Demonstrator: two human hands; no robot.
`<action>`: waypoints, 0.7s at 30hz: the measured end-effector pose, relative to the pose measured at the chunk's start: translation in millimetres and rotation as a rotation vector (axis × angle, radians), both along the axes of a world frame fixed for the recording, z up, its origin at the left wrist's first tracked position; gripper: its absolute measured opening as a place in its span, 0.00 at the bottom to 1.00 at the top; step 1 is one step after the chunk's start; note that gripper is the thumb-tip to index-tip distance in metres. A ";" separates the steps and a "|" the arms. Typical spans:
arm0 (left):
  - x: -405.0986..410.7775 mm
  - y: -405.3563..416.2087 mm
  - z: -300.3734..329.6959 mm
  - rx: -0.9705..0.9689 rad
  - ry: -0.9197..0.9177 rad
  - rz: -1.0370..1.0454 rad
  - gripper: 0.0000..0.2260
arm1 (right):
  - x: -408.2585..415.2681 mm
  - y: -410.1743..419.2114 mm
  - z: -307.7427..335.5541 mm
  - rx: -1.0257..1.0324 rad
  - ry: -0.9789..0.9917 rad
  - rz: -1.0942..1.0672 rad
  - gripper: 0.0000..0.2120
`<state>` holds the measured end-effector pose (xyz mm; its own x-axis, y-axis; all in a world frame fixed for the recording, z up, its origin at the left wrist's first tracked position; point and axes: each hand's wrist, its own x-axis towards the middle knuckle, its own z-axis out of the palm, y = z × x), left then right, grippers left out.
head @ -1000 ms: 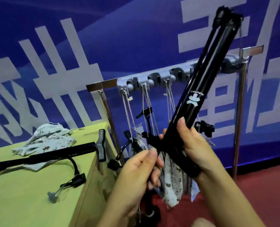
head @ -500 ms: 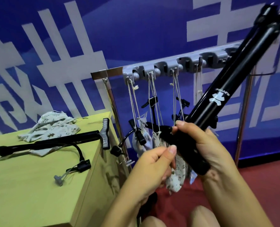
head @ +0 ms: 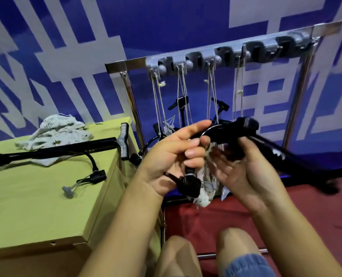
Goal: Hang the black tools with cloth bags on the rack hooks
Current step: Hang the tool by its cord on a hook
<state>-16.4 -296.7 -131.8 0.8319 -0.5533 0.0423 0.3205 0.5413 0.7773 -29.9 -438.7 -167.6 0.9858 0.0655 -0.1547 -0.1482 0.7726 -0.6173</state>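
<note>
A long black tool [head: 298, 160], a pump-like tube with a white logo, lies tilted across my front, its far end low at the right. My left hand [head: 172, 156] grips its thin black hose and the black nozzle [head: 188, 184] at the hose's end. My right hand [head: 244, 168] supports the tool's body from below, fingers spread and blurred. Behind my hands, several patterned cloth bags [head: 204, 188] hang by strings from the grey hook rail [head: 226, 54] of the metal rack. A second black tool [head: 52, 150] lies on the yellow-green table [head: 26, 206] over a cloth bag [head: 60, 132].
The rack's steel posts [head: 132, 108] stand right beside the table edge. Hooks at the rail's right end hold no strings. A hose with a black nozzle and grey adapter [head: 68, 191] trails across the table. Red floor lies below, my knees [head: 178, 254] at the bottom.
The black tool has swung down from pointing up-right to lying low across to the right. My left hand has taken hold of its hose and nozzle; my right hand has loosened under the body.
</note>
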 end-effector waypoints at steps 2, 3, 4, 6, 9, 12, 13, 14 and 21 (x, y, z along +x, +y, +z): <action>0.5 -7.0 6.2 -0.069 0.026 -0.022 0.17 | -5.1 0.5 -10.5 -0.111 0.011 0.150 0.17; -0.3 -10.5 9.1 -0.086 0.043 -0.028 0.17 | -8.1 0.2 -15.0 -0.175 -0.008 0.218 0.18; -1.2 -14.1 11.4 -0.100 0.067 -0.028 0.16 | -12.7 -0.7 -16.4 -0.234 -0.051 0.276 0.17; -1.1 -20.2 14.3 -0.115 0.119 0.002 0.14 | -20.7 -4.2 -16.4 -0.338 -0.190 0.379 0.12; 0.1 -25.4 16.3 -0.082 0.145 0.107 0.14 | -30.9 -7.9 -10.5 -0.480 -0.435 0.557 0.11; 1.9 -28.2 17.5 -0.029 0.135 0.152 0.15 | -31.8 -9.1 -7.5 -0.561 -0.506 0.597 0.10; 1.2 -27.8 18.0 0.001 0.117 0.141 0.15 | -31.2 -9.1 -6.5 -0.575 -0.509 0.604 0.09; 1.7 -26.9 17.8 0.046 0.084 0.130 0.14 | -30.9 -7.7 -3.7 -0.589 -0.516 0.612 0.07; 7.1 -16.0 24.1 0.434 -0.089 0.105 0.11 | -16.6 19.5 6.3 -0.497 -0.568 0.620 0.11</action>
<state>-9.3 -312.8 -107.8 0.8883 -0.4481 -0.1011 0.2029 0.1853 0.9615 -46.5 -419.2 -161.4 0.7347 0.6533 0.1827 -0.0205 0.2906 -0.9566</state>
